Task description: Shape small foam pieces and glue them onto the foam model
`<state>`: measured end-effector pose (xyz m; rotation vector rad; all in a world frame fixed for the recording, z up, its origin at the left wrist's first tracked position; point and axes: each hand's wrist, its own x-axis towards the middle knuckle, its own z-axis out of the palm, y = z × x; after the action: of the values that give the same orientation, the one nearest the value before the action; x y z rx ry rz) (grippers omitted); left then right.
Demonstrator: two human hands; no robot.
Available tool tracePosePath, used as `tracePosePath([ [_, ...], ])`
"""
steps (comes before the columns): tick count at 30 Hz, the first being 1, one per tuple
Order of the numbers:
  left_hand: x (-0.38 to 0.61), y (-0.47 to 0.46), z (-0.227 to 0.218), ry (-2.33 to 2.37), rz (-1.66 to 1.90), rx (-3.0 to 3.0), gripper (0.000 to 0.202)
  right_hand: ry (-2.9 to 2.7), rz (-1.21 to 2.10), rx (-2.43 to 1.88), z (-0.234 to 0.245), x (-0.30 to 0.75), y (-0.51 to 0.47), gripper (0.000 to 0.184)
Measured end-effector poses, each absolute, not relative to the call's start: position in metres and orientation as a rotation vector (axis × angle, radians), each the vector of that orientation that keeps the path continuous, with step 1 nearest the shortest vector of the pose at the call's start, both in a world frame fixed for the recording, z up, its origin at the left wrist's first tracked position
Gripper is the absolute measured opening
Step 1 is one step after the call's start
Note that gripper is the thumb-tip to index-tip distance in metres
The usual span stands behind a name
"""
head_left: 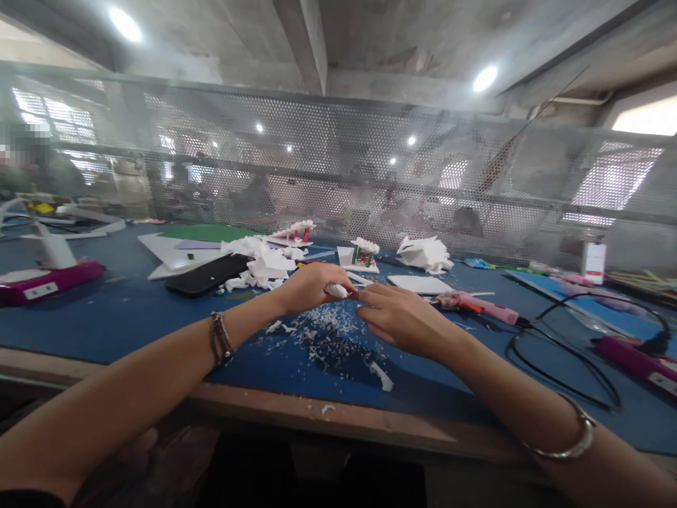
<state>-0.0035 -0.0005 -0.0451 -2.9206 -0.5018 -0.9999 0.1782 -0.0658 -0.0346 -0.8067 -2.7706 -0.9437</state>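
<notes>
My left hand (309,286) is closed around a small white foam piece (336,290) that shows between its fingertips, just above the blue mat (132,317). My right hand (402,317) is beside it, fingers curled with the fingertips reaching toward that foam piece; whether they touch it I cannot tell. Below both hands lies a scatter of white foam shavings (331,339) on the mat.
A black phone (209,274) and white foam scraps (264,264) lie behind the left hand. A pink glue gun (476,305) with a black cable (560,367) lies at right. Small foam models (362,255), a magenta tool (47,281) and a perforated metal screen (338,162) stand behind.
</notes>
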Motion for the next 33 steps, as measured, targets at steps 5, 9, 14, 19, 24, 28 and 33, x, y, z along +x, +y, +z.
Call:
tracePosePath([
  [5,-0.0075,0.0008,-0.0406,-0.388,-0.896,-3.03,0.011,-2.889,-0.888,-0.707,-0.0316,0.1777,-0.0679,0.019],
  [9,-0.0089,-0.0006,-0.037,-0.399,-0.805,-3.067,0.011,-2.92,-0.882,-0.696,-0.0316,0.176,-0.0685,0.019],
  [14,-0.0077,-0.0026,-0.0367,-0.418,-0.75,-3.062,0.009,-2.927,-0.929,-0.657,-0.0341,0.1761,-0.0666,0.019],
  [19,-0.0068,-0.0043,-0.036,-0.438,-0.719,-3.054,0.008,-2.91,-0.951,-0.612,-0.035,0.1772,-0.066,0.02],
  [24,-0.0063,-0.0036,-0.0371,-0.492,-0.63,-3.018,0.01,-2.914,-0.955,-0.614,-0.0342,0.1765,-0.0667,0.019],
  [28,-0.0053,-0.003,-0.0397,-0.513,-0.623,-2.96,0.008,-2.916,-0.953,-0.618,-0.0346,0.1762,-0.0661,0.019],
  [33,-0.0052,-0.004,-0.04,-0.513,-0.663,-2.93,0.008,-2.913,-0.945,-0.623,-0.0349,0.1765,-0.0658,0.017],
])
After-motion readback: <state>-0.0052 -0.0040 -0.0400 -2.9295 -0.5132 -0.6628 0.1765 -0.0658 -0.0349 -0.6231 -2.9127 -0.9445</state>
